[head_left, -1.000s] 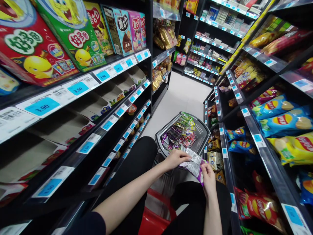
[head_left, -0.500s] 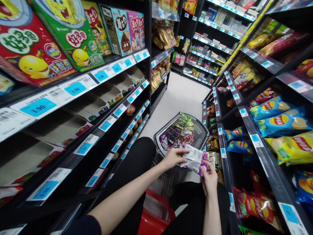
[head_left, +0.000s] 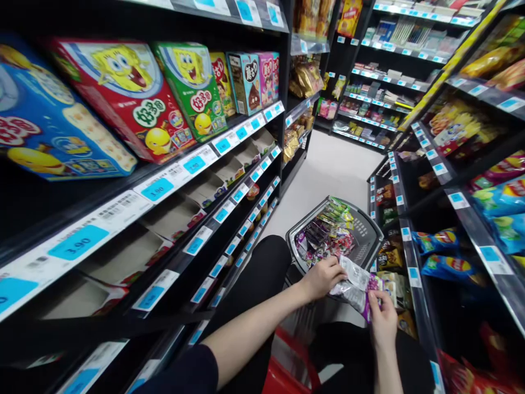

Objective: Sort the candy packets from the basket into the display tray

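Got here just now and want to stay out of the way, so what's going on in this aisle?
A person is holding a silver-and-purple packet out in front of them with both hands. The left grip is at its silver end, and the right grip is at its purple end. Just beyond sits a dark grey basket with many more small packets in it. Snack boxes stand on the left and snack bags lie on the right.

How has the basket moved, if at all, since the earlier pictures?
No, the basket keeps its place against the left-hand shelving; the whole view has shifted.
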A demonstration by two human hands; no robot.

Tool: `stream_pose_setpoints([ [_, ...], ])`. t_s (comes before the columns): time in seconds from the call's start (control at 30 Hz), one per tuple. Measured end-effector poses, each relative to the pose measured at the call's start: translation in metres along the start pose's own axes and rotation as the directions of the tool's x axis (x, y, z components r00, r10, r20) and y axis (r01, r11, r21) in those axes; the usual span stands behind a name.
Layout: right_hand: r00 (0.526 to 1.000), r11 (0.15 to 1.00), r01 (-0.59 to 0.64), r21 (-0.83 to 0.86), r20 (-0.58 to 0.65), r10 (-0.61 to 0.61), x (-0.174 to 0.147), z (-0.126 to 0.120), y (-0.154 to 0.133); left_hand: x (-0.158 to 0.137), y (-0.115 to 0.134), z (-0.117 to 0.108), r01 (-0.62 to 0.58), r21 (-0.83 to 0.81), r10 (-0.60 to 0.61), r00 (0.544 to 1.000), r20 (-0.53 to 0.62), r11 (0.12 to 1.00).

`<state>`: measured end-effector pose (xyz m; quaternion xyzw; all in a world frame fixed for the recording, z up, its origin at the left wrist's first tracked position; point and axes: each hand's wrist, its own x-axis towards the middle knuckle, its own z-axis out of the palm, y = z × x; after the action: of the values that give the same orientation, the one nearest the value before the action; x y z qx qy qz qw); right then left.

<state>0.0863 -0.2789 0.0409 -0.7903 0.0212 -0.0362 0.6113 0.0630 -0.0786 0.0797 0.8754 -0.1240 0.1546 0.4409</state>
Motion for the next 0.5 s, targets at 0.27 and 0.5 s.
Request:
stream_pose_setpoints([
  [0.27, 0.995, 0.995, -0.036, 0.089, -0.085, 0.044, -0.0018, 0.0056, -0.0063, 0.0046, -0.0004, -0.0007, 0.171, -0.289, -0.178, 0.984, 0.001, 0.942],
  [0.5, 0.992, 0.982, -0.112, 0.151, -0.039, 0.119, -0.0011, -0.0004, -0.0044, 0.0042, -0.0065, -0.0057, 0.240, -0.418, -0.223, 0.971, 0.089, 0.876],
])
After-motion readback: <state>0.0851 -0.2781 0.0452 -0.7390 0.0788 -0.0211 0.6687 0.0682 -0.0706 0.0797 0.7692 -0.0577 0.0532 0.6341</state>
